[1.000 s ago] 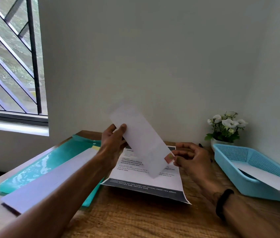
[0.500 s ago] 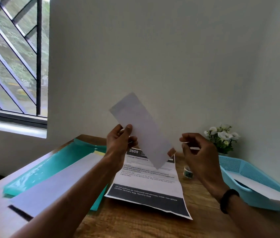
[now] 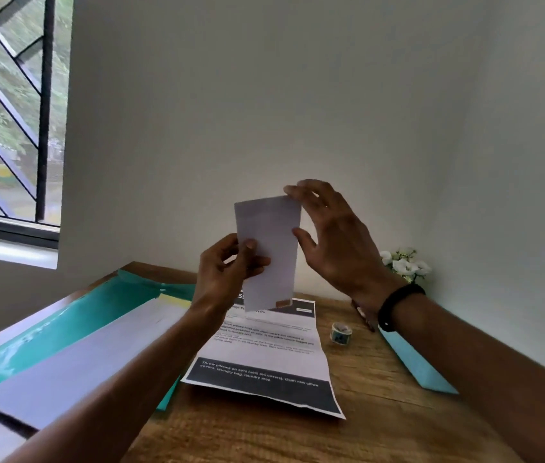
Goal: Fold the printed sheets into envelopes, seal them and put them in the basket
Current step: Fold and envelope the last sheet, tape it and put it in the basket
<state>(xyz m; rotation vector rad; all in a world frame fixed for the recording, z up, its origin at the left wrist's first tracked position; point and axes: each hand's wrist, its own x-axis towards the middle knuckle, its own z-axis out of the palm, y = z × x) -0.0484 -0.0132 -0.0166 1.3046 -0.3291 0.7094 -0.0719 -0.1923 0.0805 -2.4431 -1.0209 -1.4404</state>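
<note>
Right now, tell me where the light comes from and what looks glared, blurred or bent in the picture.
Head view: daylight enters through the window at left; glare streaks the teal folder; the small print on the printed sheet is soft and mostly unreadable; the flowers are blurred; the wide lens bows the window bars.

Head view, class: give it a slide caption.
Both hands, left and right, hold a folded envelope upright above a printed sheet.
</note>
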